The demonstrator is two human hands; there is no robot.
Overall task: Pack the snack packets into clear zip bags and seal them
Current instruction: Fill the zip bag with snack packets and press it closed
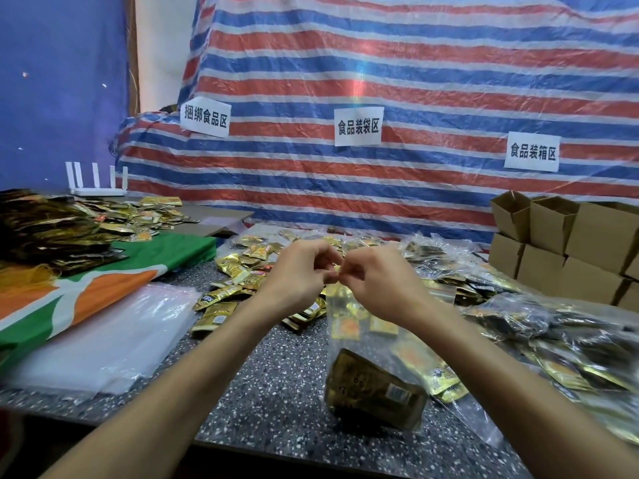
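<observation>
The left hand (304,273) and right hand (375,283) meet knuckle to knuckle above the table. Each has its fingers curled, pinching the top edge of a clear zip bag (359,344) between thumb and fingertips (whether the zip strip is pressed closed under them cannot be told). The bag hangs from that pinch towards the camera, its lower end down by the near edge of the speckled table (276,375). Inside it lie a few small gold packets (345,326) higher up and one large dark-gold packet (375,392) at the bottom. Just beyond and left of the hands, loose snack packets (233,283) are scattered over the table. Further left lies a flat stack of empty clear bags (103,337), against the edge of a green, orange and white cloth (145,264). To the right, filled bags (518,323) are heaped, with open cardboard boxes (570,243) behind them. A red, white and blue striped tarp (415,81) bearing three paper signs (358,126) hangs at the back, with a white router (96,190) near its left foot.
</observation>
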